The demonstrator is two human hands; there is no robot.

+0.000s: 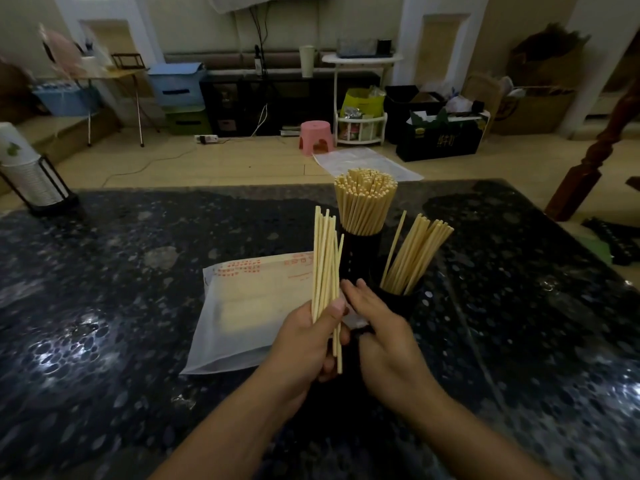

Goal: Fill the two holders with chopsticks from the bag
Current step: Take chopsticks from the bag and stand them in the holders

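Most of the view is a dark speckled stone table [104, 306], glossy with glare patches, and beyond it a tiled floor with a pink stool [316, 137], blue storage bins [176, 84] and cardboard boxes along the far wall. A stack of paper cups in a black wire rack [27, 174] stands at the table's far left corner. On the table lies a flat whitish bag [249, 313] with red print, its long side running left to right. Just right of it stand two black holders: the far holder [360, 251] is packed with chopsticks fanning upward, while the near holder [401, 299] carries a looser bunch leaning up and to the right. The left hand [308, 344] grips a bundle of chopsticks [323, 265], held nearly upright with its long axis vertical, above the bag's right end. The right hand [377, 323] is relaxed with fingers extended, grasping nothing, its fingertips reaching toward the bundle just in front of the holders.
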